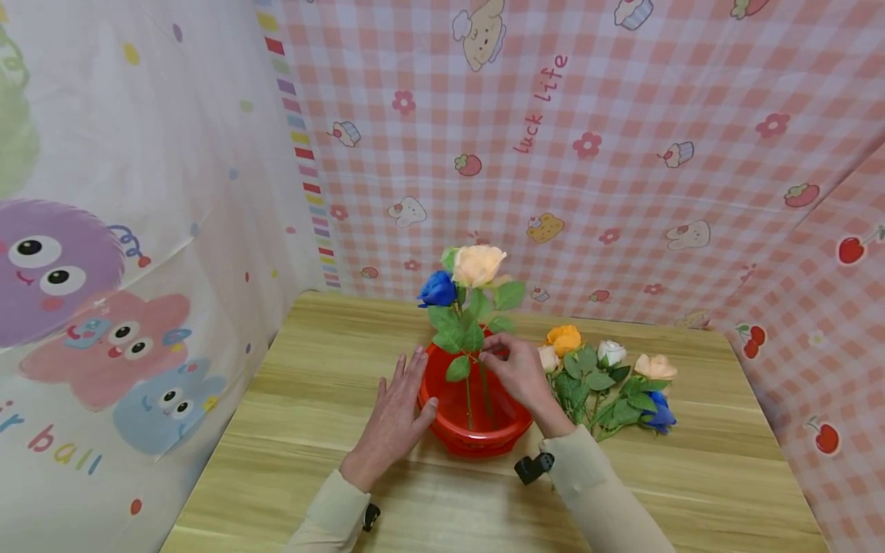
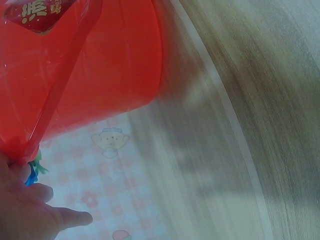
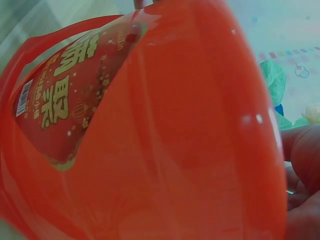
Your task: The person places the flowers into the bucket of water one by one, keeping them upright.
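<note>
A red plastic bucket stands on the wooden table. Two artificial roses rise out of it, one peach and one blue, their green stems running down inside. My right hand is over the bucket's right side and pinches a rose stem between thumb and fingers. On the opposite side, my left hand rests against the rim with its fingers extended. The left wrist view shows that hand beside the bucket's handle. From the right wrist, the bucket wall hides most of the right hand.
Right of the bucket lie more artificial roses: an orange one, a white one, a peach one and a blue one, with leafy stems overlapping. A pink checked cloth hangs behind the wooden table.
</note>
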`<state>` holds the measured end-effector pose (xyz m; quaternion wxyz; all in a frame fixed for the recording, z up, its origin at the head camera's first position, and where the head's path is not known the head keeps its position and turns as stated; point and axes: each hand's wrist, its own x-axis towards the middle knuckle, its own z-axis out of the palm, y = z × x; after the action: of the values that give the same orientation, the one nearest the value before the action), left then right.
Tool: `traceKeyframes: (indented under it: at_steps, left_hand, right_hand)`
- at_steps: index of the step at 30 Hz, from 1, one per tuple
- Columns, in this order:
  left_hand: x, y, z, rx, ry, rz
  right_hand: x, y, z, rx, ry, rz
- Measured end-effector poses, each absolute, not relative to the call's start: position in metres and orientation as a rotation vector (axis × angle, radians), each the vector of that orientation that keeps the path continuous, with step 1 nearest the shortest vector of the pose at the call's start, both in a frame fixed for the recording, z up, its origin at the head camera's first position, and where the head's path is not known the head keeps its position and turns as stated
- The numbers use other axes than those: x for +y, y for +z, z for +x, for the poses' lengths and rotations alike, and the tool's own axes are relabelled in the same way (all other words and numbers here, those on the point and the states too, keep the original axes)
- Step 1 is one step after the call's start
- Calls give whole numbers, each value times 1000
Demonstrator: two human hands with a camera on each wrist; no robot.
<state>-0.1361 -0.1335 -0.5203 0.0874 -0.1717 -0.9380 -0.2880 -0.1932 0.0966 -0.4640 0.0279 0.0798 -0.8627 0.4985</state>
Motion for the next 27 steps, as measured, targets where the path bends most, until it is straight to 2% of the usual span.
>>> traceKeyframes:
  at_steps: [27]
  left_hand:
    - [-133,-521,-135,-2810,-882,-501]
  right_hand:
    - [88,-470,-205,-2892,1410,124]
